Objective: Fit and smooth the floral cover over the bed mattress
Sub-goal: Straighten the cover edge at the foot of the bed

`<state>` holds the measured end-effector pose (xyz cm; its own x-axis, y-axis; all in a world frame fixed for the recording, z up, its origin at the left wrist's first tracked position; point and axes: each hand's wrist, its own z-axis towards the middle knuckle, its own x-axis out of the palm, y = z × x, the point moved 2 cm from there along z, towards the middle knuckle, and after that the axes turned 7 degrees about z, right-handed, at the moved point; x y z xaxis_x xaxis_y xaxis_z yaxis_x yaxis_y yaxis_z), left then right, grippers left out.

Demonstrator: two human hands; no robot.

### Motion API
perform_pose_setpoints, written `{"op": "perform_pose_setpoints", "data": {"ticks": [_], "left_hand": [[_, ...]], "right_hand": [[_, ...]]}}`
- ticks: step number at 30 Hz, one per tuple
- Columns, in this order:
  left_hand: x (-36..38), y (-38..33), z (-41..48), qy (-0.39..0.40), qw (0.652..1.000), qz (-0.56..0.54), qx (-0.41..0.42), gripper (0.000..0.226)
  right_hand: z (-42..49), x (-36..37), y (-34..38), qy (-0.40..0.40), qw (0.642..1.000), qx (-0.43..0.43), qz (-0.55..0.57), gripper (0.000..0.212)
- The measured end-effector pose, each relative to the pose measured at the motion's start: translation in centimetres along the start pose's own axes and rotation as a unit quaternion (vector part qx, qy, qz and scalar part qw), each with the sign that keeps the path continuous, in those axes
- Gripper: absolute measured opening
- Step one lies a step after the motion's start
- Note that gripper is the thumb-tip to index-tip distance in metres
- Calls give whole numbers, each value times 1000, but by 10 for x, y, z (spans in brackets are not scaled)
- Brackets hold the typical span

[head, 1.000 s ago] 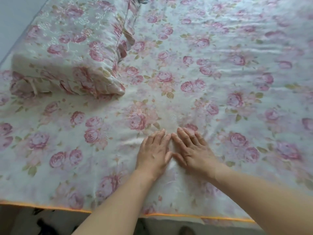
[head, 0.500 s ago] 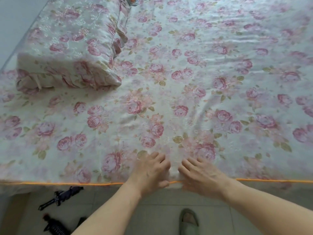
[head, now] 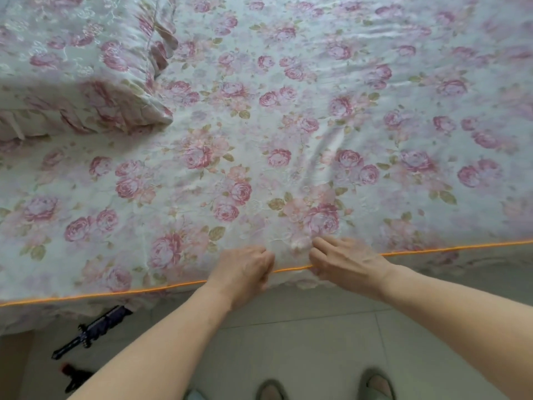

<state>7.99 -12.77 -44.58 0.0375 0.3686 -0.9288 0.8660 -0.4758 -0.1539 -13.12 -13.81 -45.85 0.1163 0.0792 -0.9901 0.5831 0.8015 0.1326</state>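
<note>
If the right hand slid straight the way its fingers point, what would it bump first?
Probably the left hand. The right hand points leftward along the floral cover edge, with only bunched fabric between them, though it might just miss.

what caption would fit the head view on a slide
Left hand and right hand grip the floral cover at its orange piping, a matching pillow lying farther up the bed

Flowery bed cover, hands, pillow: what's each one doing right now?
floral cover, spread out flat, one long crease in it.
left hand, fingers curled, gripping the cover's edge.
right hand, fingers curled, gripping the cover's edge.
pillow, lying on the cover, far left.
</note>
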Motion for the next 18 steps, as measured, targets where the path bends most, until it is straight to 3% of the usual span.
{"op": "perform_pose_setpoints", "data": {"ticks": [6, 9, 13, 16, 18], "left_hand": [[-2, -60, 37, -52, 998, -44, 1, 11], [-5, -92, 61, -72, 996, -58, -1, 16], [-3, -120, 79, -76, 995, -54, -18, 21], [0, -130, 88, -73, 996, -39, -35, 26], [0, -139, 95, -75, 996, -44, -30, 29]], "right_hand": [[-54, -5, -38, 40, 995, 68, -66, 26], [-57, -4, -39, 17, 996, 62, -61, 19], [-66, -7, -42, -22, 999, 14, -30, 27], [-86, -8, -62, -28, 998, 33, -46, 15], [-111, -11, -85, -11, 996, 79, -41, 38]]}}
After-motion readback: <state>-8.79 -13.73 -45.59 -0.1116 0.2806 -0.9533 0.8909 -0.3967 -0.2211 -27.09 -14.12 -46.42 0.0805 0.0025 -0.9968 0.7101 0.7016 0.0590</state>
